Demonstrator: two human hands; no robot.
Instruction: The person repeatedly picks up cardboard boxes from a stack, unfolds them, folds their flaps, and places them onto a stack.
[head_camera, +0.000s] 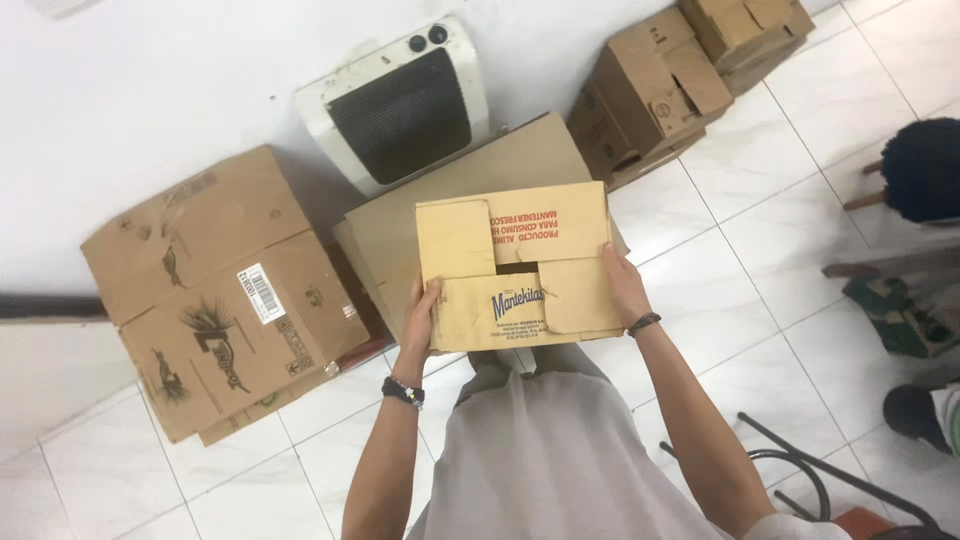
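Your left hand (420, 322) grips the box (515, 265) at its 8 o'clock edge, fingers wrapped under and out of sight, thumb on top. Your right hand (622, 285) clamps the opposite side at 4 o'clock, palm flat against the flap; its fingertips are hidden beneath the cardboard too. You hold the box in front of your chest, above the floor (760, 230), its top flaps folded shut over one another with a small dark gap where they meet.

Under the box, a flattened sheet (420, 235) of cardboard shows only at 9 and 12 o'clock; the rest is covered. At 12 o'clock a white heater (395, 105) leans on the wall (150, 90), its lower edge hidden behind the sheet. At 9 o'clock lies a large carton (215, 290); what is stacked below it is hard to make out. At 1 o'clock sit more cartons (660, 85), the farthest cut by the frame's top.

At 3 o'clock, another person's dark head (922, 170) and a shoe (910, 410) are cut off by the right edge. At 5 o'clock, a black metal frame (800, 470) is partly hidden by your arm.
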